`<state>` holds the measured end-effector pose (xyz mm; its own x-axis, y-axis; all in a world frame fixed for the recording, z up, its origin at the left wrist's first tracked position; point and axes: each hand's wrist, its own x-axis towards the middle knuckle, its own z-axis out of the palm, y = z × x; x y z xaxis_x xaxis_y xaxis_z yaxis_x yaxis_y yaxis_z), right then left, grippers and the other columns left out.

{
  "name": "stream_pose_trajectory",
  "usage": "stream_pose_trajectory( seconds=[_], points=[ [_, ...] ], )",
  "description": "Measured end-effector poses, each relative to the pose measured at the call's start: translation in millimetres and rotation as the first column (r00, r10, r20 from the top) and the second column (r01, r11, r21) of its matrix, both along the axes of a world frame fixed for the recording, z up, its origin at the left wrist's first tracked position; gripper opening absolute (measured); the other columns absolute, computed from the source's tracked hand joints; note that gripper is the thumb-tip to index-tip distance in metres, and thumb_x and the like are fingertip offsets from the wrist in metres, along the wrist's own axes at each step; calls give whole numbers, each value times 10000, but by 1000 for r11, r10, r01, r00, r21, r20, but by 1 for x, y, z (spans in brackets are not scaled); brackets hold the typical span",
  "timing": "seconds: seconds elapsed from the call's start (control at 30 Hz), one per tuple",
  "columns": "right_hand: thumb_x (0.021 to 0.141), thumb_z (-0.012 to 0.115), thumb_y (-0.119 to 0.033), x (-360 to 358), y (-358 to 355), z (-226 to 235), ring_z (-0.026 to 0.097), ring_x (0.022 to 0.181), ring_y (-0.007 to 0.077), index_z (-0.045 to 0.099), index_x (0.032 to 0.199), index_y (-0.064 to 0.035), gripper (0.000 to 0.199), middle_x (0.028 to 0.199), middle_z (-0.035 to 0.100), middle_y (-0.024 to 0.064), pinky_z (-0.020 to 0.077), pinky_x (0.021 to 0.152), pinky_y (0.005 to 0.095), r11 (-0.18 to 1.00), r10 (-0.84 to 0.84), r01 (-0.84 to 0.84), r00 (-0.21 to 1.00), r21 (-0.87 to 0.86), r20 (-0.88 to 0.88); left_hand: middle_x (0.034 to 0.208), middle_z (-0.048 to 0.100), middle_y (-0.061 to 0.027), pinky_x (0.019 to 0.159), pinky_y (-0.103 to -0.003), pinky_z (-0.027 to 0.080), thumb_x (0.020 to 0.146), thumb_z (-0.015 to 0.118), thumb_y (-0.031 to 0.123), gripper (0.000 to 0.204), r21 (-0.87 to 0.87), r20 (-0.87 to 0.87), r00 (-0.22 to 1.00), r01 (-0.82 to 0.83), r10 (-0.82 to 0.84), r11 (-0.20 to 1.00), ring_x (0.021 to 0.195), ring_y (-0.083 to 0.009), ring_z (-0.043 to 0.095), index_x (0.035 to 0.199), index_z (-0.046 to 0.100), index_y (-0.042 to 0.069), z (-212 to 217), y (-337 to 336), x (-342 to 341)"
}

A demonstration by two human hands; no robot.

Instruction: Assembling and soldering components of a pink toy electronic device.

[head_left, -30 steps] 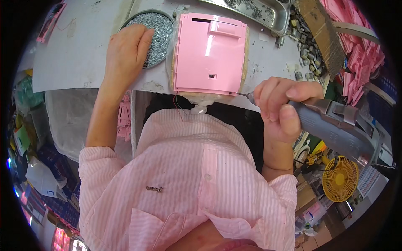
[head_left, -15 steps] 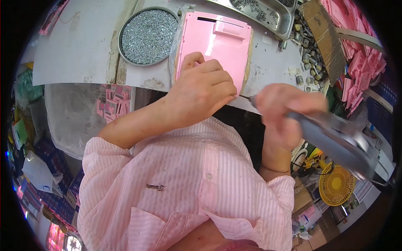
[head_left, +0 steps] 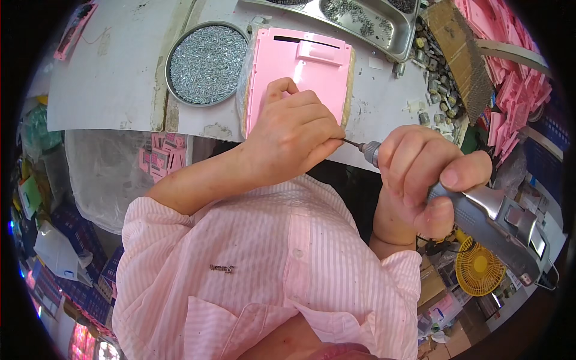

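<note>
A pink plastic panel (head_left: 315, 74) with a dark slot and a raised block lies on a tan pad at the table's front. My left hand (head_left: 294, 131) rests over its near part, fingers bent. Thumb and forefinger close together at the near right corner; whatever they pinch is hidden. My right hand (head_left: 420, 171) is wrapped round a grey electric screwdriver (head_left: 489, 225), held at a slant right of the panel. Its thin bit (head_left: 353, 143) points left, the tip meeting my left fingertips.
A round metal bowl of small screws (head_left: 207, 65) stands left of the panel. Behind it is a steel tray (head_left: 399, 45) with small dark parts. Small metal pieces (head_left: 441, 93), a cardboard strip (head_left: 457, 57) and heaped pink parts (head_left: 519, 90) lie at right. A plastic-lined container (head_left: 99, 171) is below left.
My right hand and the screwdriver have moved slightly right and down, and their blur has gone. More of the bit shows. My left hand keeps its place on the panel; the whole view shifted a little.
</note>
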<state>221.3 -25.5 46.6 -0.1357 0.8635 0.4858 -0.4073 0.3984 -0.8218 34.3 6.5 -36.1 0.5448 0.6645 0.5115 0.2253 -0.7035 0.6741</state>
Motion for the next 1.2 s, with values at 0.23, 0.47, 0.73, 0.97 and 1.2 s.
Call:
stream_pose_trajectory(
  seconds=[0.23,0.47,0.73,0.97,1.2],
  points=[
    [971,602,-254,-3,8,-6,445,525,112,498,1157,-128,248,642,481,-25,361,564,304,998,-57,55,996,36,61,902,673,25,859,-415,348,726,805,167,154,100,-127,976,-163,175,982,846,-194,606,835,697,150,6,27,-33],
    [971,645,-244,19,25,-19,457,525,156,494,1163,-100,283,621,473,22,385,514,325,990,-138,138,988,7,61,939,670,-10,917,-439,364,841,736,188,91,134,-568,737,-356,366,925,944,-225,627,886,694,121,-7,69,-113],
    [938,633,-95,3,48,-47,475,514,148,441,1134,-38,280,644,500,59,435,501,323,978,-208,208,978,5,-30,960,614,-59,923,-428,344,946,585,171,108,158,-581,718,-361,382,919,956,-264,603,947,614,67,-14,84,-120],
    [932,638,-86,-1,46,-52,479,512,143,425,1091,-48,268,661,509,65,437,501,305,983,-185,185,982,-7,-23,960,634,-26,928,-412,344,888,686,169,122,156,-552,804,-164,223,974,960,-238,597,960,647,78,-3,79,-120],
    [910,641,-14,-10,44,-55,499,538,141,430,1066,-59,266,703,544,66,466,529,305,979,-201,200,980,-42,-10,905,626,-29,890,-390,362,920,670,178,117,188,-515,770,-326,376,926,881,-234,589,870,637,78,-6,85,-127]
  ],
)
